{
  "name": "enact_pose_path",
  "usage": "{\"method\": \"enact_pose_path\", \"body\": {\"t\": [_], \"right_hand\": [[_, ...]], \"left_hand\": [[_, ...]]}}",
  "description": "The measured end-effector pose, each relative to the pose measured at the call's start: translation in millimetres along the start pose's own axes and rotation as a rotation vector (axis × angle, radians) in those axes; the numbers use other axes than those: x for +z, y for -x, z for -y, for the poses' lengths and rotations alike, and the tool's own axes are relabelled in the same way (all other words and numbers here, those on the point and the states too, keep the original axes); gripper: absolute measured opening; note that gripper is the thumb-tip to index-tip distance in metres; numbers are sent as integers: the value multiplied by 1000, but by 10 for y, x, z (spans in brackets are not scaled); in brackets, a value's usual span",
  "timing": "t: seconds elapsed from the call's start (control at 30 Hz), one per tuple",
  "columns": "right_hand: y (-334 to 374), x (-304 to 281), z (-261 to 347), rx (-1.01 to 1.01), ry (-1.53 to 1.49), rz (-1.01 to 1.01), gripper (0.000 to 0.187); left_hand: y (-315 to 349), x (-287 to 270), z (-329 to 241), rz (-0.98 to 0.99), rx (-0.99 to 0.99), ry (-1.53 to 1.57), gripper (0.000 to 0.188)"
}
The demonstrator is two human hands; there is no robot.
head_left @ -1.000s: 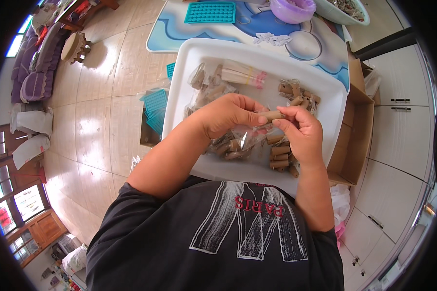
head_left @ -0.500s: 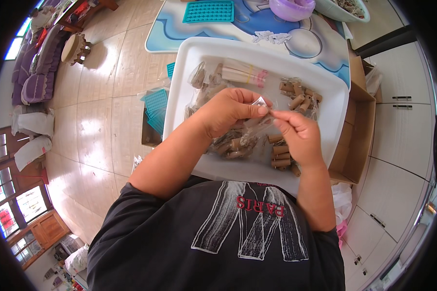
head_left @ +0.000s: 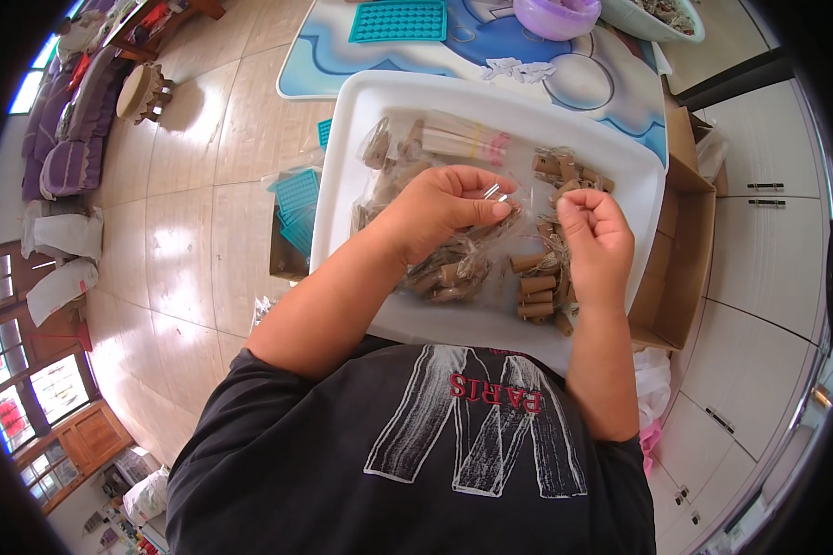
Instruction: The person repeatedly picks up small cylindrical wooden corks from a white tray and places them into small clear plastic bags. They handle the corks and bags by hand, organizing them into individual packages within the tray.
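Over a white plastic tub (head_left: pixel 336 157), my left hand (head_left: pixel 440 211) pinches a small clear plastic bag (head_left: pixel 520 222) between thumb and fingers. Glare on the film hides most of what the bag contains. My right hand (head_left: pixel 600 242) is apart from it, to the right, with thumb and fingertips pressed together; anything between them is too small to make out. Below the right hand lie loose brown tubes (head_left: pixel 537 301) with thin pale strings, and another pile of tubes (head_left: pixel 551 166) is farther back. Bagged brown pieces (head_left: pixel 453 275) lie under the left hand.
A stack of flat clear bags (head_left: pixel 458 139) is at the tub's back. Behind is a blue patterned table (head_left: pixel 319 69) with a teal mould tray (head_left: pixel 398 22) and a purple bowl (head_left: pixel 555 17). An open cardboard box (head_left: pixel 680 268) stands right; more teal trays (head_left: pixel 298 205) stand left.
My right hand has come away from the bag and moved to the right, fingertips still together. My left hand keeps hold of the bag in nearly the same place.
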State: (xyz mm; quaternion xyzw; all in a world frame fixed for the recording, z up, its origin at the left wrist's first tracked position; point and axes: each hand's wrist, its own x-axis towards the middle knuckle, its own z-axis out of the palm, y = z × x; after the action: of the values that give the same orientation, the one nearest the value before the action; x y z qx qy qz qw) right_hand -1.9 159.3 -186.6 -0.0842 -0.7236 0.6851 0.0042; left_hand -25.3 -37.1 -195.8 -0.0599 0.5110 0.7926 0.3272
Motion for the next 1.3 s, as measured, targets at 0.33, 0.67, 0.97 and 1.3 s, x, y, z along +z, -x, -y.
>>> {"method": "enact_pose_path", "body": {"t": [0.33, 0.67, 0.97, 1.3], "right_hand": [[67, 94, -66, -224, 515, -4, 4], [94, 125, -38, -379, 334, 93, 18], [94, 155, -22, -118, 165, 330, 23], [77, 108, -30, -75, 230, 289, 22]], "left_hand": [[61, 84, -60, -57, 23, -81, 35], [51, 56, -37, -44, 34, -69, 39], [35, 33, 43, -1, 68, -42, 39], [69, 96, 13, -60, 60, 1, 30]]}}
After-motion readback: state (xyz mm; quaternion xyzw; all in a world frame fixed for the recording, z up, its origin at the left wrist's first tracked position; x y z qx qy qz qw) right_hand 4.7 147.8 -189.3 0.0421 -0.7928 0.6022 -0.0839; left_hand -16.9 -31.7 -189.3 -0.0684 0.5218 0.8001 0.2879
